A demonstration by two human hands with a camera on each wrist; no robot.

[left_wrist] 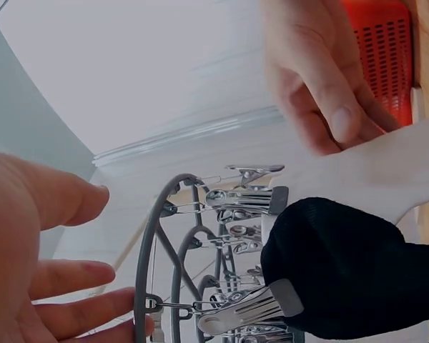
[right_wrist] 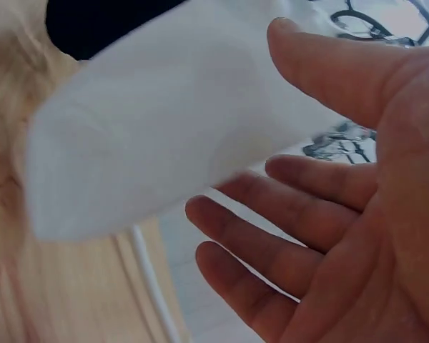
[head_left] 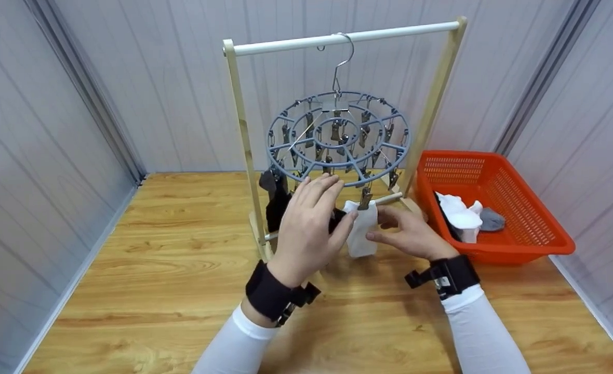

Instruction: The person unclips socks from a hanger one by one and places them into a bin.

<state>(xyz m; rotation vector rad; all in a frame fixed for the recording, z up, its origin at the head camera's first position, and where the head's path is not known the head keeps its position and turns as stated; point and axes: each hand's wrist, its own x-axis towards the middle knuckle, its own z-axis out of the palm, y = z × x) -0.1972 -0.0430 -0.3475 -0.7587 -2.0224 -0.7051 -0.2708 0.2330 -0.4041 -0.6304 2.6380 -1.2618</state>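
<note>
A round grey clip hanger (head_left: pixel 335 106) hangs by its metal hook, with many metal clips around its rings. From a front clip (head_left: pixel 365 198) hangs a white sock (head_left: pixel 362 236). My right hand (head_left: pixel 410 234) is beside this sock, thumb on the near side and fingers toward the far side; in the right wrist view thumb and fingers stand apart. My left hand (head_left: pixel 309 231) is raised at the hanger's front, its spread fingers at the outer ring in the left wrist view. A black sock (left_wrist: pixel 343 271) hangs from a neighbouring clip, partly hidden by my left hand in the head view.
The hanger's hook sits on the white bar (head_left: pixel 389 35) of a wooden rack (head_left: pixel 243 135). More dark socks (head_left: pixel 277 208) hang at the left. On the right, an orange basket (head_left: pixel 514 255) holds white socks (head_left: pixel 460 213) and a grey one (head_left: pixel 492 219). Pale panel walls enclose the table.
</note>
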